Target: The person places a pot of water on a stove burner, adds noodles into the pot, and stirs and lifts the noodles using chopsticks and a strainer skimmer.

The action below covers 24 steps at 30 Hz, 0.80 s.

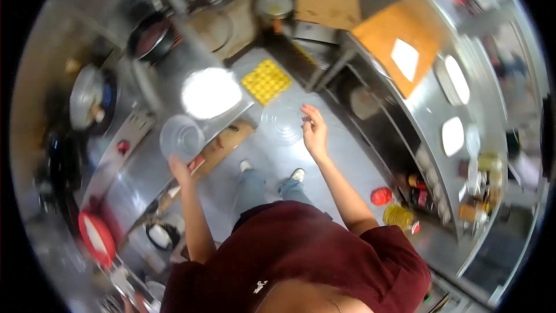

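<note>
My left hand (181,169) grips a clear round plastic bowl (181,134) by its near edge, above the metal counter at the left. The bowl looks see-through, with nothing I can make out inside. On the other side, my right hand (314,130) pinches the right edge of a clear round plastic lid (281,122). Its fingers are bent around that edge, and the lid hangs over the grey floor, apart from the bowl. Beyond the lid, a yellow egg tray (266,82) shows at floor level.
A dark pot (153,39) and a wok (88,98) stand at the left. Right of me runs a metal counter with an orange board (397,37) and white dishes (453,136). An oil jug (398,218) and a red bag (381,196) lie low at the right. Another person's hand (134,303) shows lower left.
</note>
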Each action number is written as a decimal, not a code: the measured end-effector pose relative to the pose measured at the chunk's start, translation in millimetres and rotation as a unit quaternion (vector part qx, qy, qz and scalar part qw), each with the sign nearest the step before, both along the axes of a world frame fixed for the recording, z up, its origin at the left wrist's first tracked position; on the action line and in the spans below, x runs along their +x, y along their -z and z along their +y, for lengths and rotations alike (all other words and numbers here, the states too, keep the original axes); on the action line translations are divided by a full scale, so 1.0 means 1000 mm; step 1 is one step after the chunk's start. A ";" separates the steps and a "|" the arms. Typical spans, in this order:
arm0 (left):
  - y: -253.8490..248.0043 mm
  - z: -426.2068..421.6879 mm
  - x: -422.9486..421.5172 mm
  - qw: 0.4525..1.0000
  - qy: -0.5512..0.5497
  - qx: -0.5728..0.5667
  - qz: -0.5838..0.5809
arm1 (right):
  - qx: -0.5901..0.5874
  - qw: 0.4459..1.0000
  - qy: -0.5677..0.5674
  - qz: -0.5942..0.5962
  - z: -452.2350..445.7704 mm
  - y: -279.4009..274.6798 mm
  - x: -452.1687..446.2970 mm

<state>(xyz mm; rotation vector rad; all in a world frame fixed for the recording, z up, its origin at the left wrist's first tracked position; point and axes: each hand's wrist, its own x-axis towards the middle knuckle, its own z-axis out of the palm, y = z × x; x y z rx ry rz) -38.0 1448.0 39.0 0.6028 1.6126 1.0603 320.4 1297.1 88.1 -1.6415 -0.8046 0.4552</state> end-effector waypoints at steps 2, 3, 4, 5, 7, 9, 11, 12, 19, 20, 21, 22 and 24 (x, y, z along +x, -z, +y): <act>0.022 0.002 -0.034 0.999 -0.043 0.005 -0.022 | 0.027 0.996 -0.080 -0.022 0.049 -0.001 -0.028; 0.015 -0.002 -0.039 0.999 -0.050 0.013 0.002 | 0.036 0.992 -0.115 -0.021 0.071 0.000 -0.047; 0.007 -0.003 -0.042 0.998 -0.050 0.023 0.022 | 0.049 0.988 -0.143 -0.024 0.098 -0.001 -0.065; 0.010 0.002 -0.053 0.998 -0.049 0.007 0.030 | 0.065 0.984 -0.164 -0.034 0.128 -0.004 -0.079; 0.020 0.006 -0.071 0.998 -0.039 -0.034 0.041 | 0.097 0.974 -0.189 -0.072 0.179 -0.012 -0.111; 0.030 0.004 -0.089 0.995 -0.001 0.023 0.092 | 0.109 0.969 -0.212 -0.072 0.224 -0.009 -0.145; 0.033 0.006 -0.100 0.995 0.026 0.037 0.085 | 0.097 0.969 -0.219 -0.067 0.266 0.001 -0.174; 0.027 0.006 -0.100 0.998 0.032 0.022 0.053 | 0.084 0.967 -0.233 -0.063 0.281 0.007 -0.184; 0.022 0.019 -0.110 0.990 0.109 0.002 0.092 | -0.033 0.907 -0.225 -0.355 0.293 0.025 -0.134; 0.029 0.024 -0.113 0.978 0.162 -0.005 0.128 | -0.076 0.872 -0.240 -0.419 0.286 0.024 -0.130; 0.036 0.029 -0.114 0.963 0.214 -0.012 0.163 | -0.115 0.843 -0.272 -0.449 0.285 0.028 -0.129; 0.042 0.032 -0.113 0.944 0.266 -0.019 0.196 | -0.155 0.810 -0.302 -0.478 0.284 0.031 -0.127; 0.024 0.042 -0.085 0.969 0.214 0.031 0.121 | -0.187 0.784 -0.288 -0.516 0.298 0.046 -0.127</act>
